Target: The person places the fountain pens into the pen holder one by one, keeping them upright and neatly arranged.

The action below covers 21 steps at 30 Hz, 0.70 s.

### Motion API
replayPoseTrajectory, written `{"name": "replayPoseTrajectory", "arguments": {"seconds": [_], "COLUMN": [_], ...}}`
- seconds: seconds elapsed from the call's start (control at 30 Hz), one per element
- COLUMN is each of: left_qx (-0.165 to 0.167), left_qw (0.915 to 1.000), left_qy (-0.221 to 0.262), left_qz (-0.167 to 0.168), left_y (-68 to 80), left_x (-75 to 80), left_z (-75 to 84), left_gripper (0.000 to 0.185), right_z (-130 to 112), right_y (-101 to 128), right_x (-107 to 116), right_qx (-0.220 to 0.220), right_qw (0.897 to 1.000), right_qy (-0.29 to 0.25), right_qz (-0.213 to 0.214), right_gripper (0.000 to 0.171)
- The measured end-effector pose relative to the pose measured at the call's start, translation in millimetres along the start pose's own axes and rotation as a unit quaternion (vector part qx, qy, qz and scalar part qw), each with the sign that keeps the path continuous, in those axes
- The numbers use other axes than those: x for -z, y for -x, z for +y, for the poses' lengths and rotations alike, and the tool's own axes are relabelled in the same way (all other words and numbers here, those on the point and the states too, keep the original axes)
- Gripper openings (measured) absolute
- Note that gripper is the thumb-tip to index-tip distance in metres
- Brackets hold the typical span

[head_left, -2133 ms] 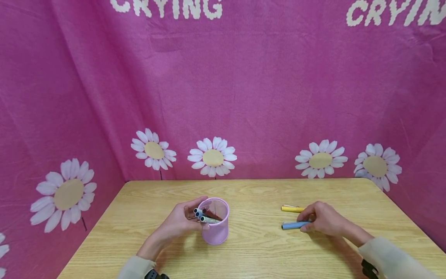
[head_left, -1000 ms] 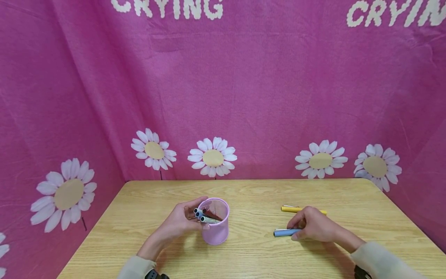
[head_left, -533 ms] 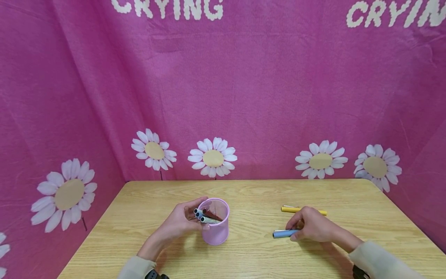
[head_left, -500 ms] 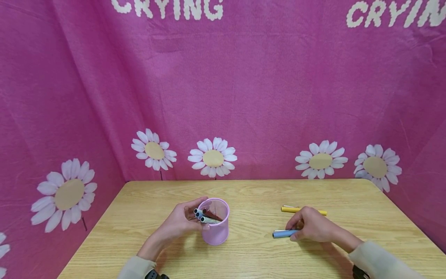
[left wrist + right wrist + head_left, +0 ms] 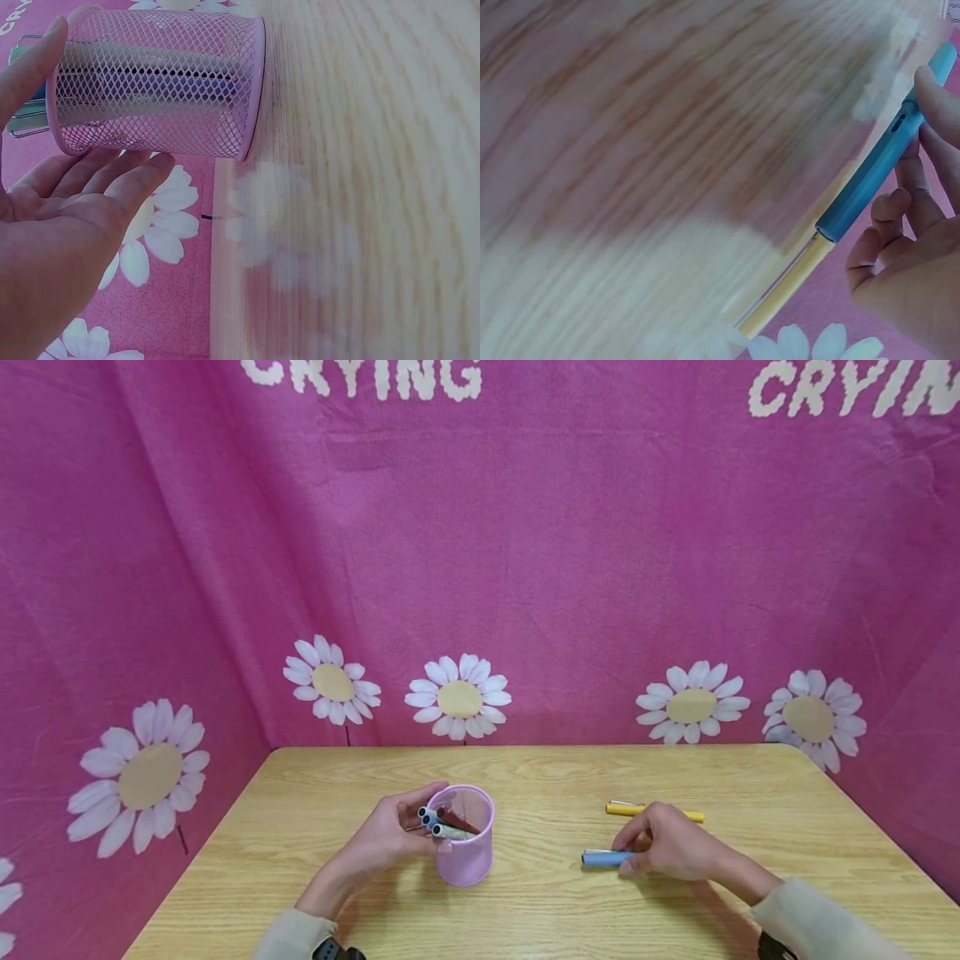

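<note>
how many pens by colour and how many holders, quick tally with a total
blue pen, gripped by the right hand: 1
yellow pen lying on the table: 1
pens standing in the holder, ends grey-blue, colours hard to tell: 3 visible
pink mesh pen holder, steadied by the left hand: 1
total: 5 pens and 1 holder, 6 things

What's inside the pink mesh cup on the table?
The pink mesh cup holds several pens, tops leaning toward the left hand. Their lower ends show only dimly through the mesh; the exact count is unclear.
</note>
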<state>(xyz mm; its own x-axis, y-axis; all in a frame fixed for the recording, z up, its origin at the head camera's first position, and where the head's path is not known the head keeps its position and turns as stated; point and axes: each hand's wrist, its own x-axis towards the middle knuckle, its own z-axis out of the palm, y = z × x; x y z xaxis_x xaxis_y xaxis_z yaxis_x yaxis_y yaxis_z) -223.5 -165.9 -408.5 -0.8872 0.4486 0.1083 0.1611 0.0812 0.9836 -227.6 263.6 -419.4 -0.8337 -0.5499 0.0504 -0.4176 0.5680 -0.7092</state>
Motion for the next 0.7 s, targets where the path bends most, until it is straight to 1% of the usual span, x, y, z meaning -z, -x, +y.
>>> {"name": "replayPoseTrajectory", "arguments": {"seconds": [0.13, 0.37, 0.53, 0.7], "left_qx": [-0.001, -0.001, 0.002, 0.0], "left_qw": [1.0, 1.0, 1.0, 1.0], "left_qy": [-0.001, 0.001, 0.006, 0.004], "left_qz": [-0.001, -0.001, -0.002, 0.0], "left_y": [0.4, 0.0, 0.6, 0.6], "left_x": [0.1, 0.0, -0.6, -0.7], "left_z": [0.9, 1.1, 1.4, 2.1], "left_gripper": [0.087, 0.087, 0.087, 0.087], "right_z": [-7, -20, -29, -37], "right_y": [0, -1, -2, -4], "right_x": [0, -2, -3, -3], "right_qx": [-0.005, -0.013, -0.022, -0.01], "right_qw": [1.0, 1.0, 0.999, 0.999], "right_qy": [0.01, -0.002, 0.002, 0.016], "right_qz": [0.01, 0.018, 0.027, 0.043], "right_gripper": [0.013, 0.013, 0.012, 0.014]}}
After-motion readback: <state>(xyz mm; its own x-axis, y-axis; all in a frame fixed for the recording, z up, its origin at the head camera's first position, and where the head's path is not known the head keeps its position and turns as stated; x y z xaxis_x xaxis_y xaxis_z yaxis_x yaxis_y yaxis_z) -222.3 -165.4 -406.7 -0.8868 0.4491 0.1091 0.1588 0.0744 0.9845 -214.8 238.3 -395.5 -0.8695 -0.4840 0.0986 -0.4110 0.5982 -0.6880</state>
